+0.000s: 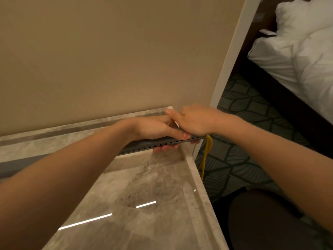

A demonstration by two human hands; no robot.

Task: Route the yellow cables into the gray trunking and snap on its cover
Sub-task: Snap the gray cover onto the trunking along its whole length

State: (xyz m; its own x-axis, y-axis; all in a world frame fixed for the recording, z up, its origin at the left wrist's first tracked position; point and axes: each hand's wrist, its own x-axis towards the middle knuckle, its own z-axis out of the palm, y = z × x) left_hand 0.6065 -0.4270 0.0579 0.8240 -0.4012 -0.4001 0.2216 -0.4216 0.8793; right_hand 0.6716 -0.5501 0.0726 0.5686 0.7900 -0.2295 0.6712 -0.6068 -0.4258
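A length of gray slotted trunking (144,146) lies across the far end of a marble counter, its right end past the counter's edge. My left hand (155,129) wraps around the trunking near its right end, thumb on top and fingers underneath. My right hand (192,121) presses on the top of the same end, right beside the left hand. Yellow cables (207,150) hang down from the trunking's right end toward the floor. Whether a cover sits on top is hidden by my hands.
The marble counter (153,195) runs toward me, with a raised lip along its right edge. A beige wall (108,60) rises behind it. To the right are patterned carpet (243,105), a bed with white bedding (297,51) and a dark chair seat (261,222).
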